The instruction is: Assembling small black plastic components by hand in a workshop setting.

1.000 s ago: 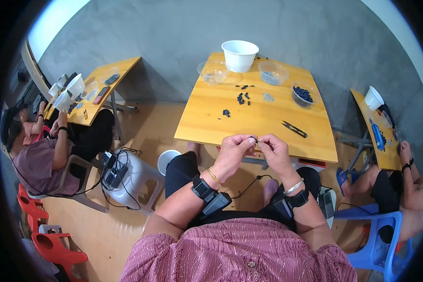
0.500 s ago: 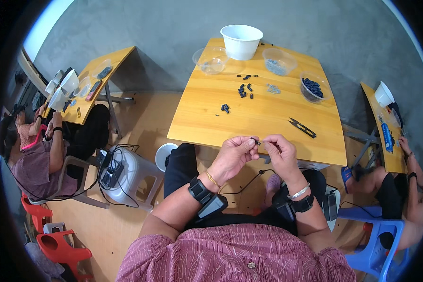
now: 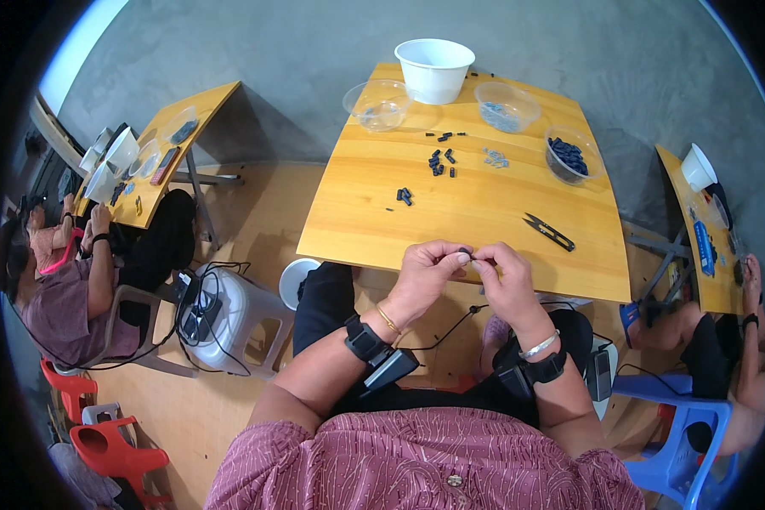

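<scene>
Just over the table's front edge, my left hand (image 3: 429, 276) and my right hand (image 3: 507, 280) meet, fingertips pinched together. Between them shows a small black part (image 3: 465, 252), mostly covered by the fingers; the left thumb and forefinger grip it. The right thumb and forefinger press at its other side, where what they hold is hidden. Beyond my hands lie short black cylindrical pieces (image 3: 405, 197) in loose groups and a patch of small light-grey pieces (image 3: 495, 158). Black thread snips (image 3: 550, 232) rest to the right of my hands.
At the table's back stand a white tub (image 3: 434, 76), a clear bowl (image 3: 377, 110) and another clear bowl with grey pieces (image 3: 507, 109). A clear tub (image 3: 572, 157) of black pieces sits right. A white bucket (image 3: 293, 282) is left of my leg. People work at side tables.
My fingertips have drawn closer together around the small black part, covering more of it. My right hand has shifted slightly left. The view has tilted a little.
</scene>
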`<action>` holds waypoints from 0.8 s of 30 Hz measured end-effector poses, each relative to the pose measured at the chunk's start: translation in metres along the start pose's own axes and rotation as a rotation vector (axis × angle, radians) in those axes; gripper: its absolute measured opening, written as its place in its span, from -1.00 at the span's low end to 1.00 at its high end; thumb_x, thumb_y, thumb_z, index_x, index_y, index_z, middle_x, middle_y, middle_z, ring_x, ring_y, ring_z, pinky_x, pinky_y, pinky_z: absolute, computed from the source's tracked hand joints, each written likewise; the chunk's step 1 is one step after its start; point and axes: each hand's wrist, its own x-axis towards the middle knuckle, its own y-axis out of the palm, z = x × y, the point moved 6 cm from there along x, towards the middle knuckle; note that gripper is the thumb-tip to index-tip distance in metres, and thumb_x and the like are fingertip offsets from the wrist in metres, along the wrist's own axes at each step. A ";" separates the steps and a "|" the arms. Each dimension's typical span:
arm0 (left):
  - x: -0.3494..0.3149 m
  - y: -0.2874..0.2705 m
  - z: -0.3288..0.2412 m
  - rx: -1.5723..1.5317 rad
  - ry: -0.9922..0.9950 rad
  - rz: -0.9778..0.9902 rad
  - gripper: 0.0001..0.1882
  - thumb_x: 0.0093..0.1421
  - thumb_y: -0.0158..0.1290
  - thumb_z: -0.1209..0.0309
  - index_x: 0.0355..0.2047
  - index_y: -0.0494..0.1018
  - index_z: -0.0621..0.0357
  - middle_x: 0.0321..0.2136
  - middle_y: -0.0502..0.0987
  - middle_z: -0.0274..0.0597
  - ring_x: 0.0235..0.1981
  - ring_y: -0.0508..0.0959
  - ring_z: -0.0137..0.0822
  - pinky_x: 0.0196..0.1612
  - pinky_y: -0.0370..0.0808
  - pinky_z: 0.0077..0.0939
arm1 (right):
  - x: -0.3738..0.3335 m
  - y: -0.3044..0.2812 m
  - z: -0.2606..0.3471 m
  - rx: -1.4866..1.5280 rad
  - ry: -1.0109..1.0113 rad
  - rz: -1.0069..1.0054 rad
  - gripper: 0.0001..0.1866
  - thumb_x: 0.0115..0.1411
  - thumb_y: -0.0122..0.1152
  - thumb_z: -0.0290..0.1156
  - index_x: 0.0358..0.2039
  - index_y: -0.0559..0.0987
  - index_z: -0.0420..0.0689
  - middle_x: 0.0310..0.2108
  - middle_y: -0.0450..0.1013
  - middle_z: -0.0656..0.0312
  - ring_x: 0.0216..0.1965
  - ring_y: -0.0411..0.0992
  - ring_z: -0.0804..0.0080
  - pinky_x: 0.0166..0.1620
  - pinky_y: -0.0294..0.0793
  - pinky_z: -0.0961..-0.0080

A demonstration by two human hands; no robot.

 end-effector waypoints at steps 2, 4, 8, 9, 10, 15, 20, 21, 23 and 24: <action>0.006 0.001 0.005 0.087 0.042 -0.033 -0.91 0.10 0.02 0.56 -0.38 0.50 0.27 -0.49 0.50 -0.33 -0.50 0.46 -0.50 -0.41 0.40 -0.67 | -0.002 0.004 -0.016 -0.043 0.044 0.025 -0.90 -0.06 0.08 -0.62 -0.48 0.40 -0.19 -0.52 0.37 0.13 -0.44 0.34 0.15 -0.33 0.34 0.35; 0.009 0.006 -0.005 0.409 0.331 -0.031 -0.93 0.06 0.04 0.60 -0.41 0.49 0.28 -0.53 0.50 -0.29 -0.50 0.46 -0.48 -0.43 0.40 -0.63 | -0.002 0.003 -0.021 -0.107 -0.016 0.022 -0.89 -0.10 0.08 -0.62 -0.50 0.40 -0.18 -0.49 0.37 0.15 -0.38 0.33 0.14 -0.27 0.31 0.32; 0.009 0.015 -0.011 0.689 0.444 -0.041 -0.93 0.01 0.07 0.60 -0.44 0.48 0.26 -0.54 0.49 -0.18 -0.49 0.49 -0.37 -0.42 0.40 -0.59 | -0.003 0.002 -0.025 -0.266 -0.167 -0.005 -0.88 -0.17 0.07 -0.61 -0.55 0.38 -0.16 -0.41 0.38 0.18 -0.25 0.28 0.15 -0.13 0.21 0.26; 0.008 0.018 -0.012 0.767 0.481 -0.044 -0.92 -0.02 0.07 0.60 -0.46 0.48 0.24 -0.54 0.49 -0.14 -0.47 0.49 -0.30 -0.41 0.40 -0.54 | -0.003 0.002 -0.025 -0.269 -0.164 -0.005 -0.88 -0.17 0.07 -0.61 -0.55 0.38 -0.16 -0.41 0.38 0.18 -0.25 0.28 0.15 -0.13 0.21 0.26; 0.007 0.021 -0.013 0.846 0.519 -0.048 -0.91 -0.05 0.08 0.61 -0.47 0.48 0.22 -0.53 0.48 -0.09 -0.46 0.49 -0.22 -0.40 0.41 -0.50 | -0.003 0.003 -0.024 -0.316 -0.175 0.005 -0.88 -0.18 0.06 -0.61 -0.55 0.38 -0.16 -0.39 0.37 0.18 -0.24 0.28 0.14 -0.11 0.20 0.24; 0.004 0.027 -0.019 0.963 0.570 -0.036 -0.88 -0.10 0.08 0.60 -0.47 0.48 0.19 -0.53 0.47 -0.10 -0.45 0.47 -0.10 -0.38 0.41 -0.38 | -0.003 0.003 -0.025 -0.351 -0.152 0.024 -0.90 -0.18 0.03 -0.61 -0.57 0.38 -0.18 -0.38 0.38 0.18 -0.24 0.28 0.15 -0.08 0.17 0.22; 0.000 0.026 -0.023 1.017 0.668 -0.038 -0.87 -0.12 0.07 0.61 -0.48 0.47 0.17 -0.52 0.46 -0.12 -0.43 0.46 -0.11 -0.38 0.41 -0.35 | -0.003 -0.002 -0.022 -0.314 -0.185 0.077 -0.90 -0.15 0.02 -0.62 -0.53 0.42 -0.19 -0.37 0.39 0.13 -0.23 0.30 0.13 -0.11 0.24 0.27; -0.001 0.026 -0.024 1.054 0.686 -0.045 -0.87 -0.12 0.07 0.61 -0.49 0.46 0.16 -0.51 0.46 -0.13 -0.42 0.46 -0.11 -0.39 0.41 -0.35 | 0.000 -0.001 -0.019 -0.316 -0.192 0.075 -0.90 -0.15 0.02 -0.62 -0.53 0.42 -0.19 -0.37 0.39 0.13 -0.23 0.30 0.13 -0.11 0.24 0.27; -0.001 0.025 -0.023 1.090 0.720 -0.057 -0.87 -0.13 0.07 0.61 -0.50 0.46 0.16 -0.51 0.46 -0.14 -0.42 0.45 -0.11 -0.40 0.41 -0.34 | 0.009 -0.007 -0.031 -0.164 0.067 -0.003 -0.87 -0.12 -0.02 -0.65 -0.50 0.44 -0.22 -0.40 0.41 0.08 -0.27 0.33 0.08 -0.17 0.31 0.30; -0.003 0.025 -0.022 1.082 0.738 -0.065 -0.88 -0.14 0.07 0.60 -0.52 0.45 0.17 -0.51 0.45 -0.15 -0.41 0.44 -0.11 -0.40 0.41 -0.34 | 0.016 -0.003 -0.028 -0.165 0.056 -0.007 -0.87 -0.12 -0.02 -0.65 -0.50 0.44 -0.22 -0.40 0.41 0.08 -0.27 0.33 0.08 -0.17 0.31 0.30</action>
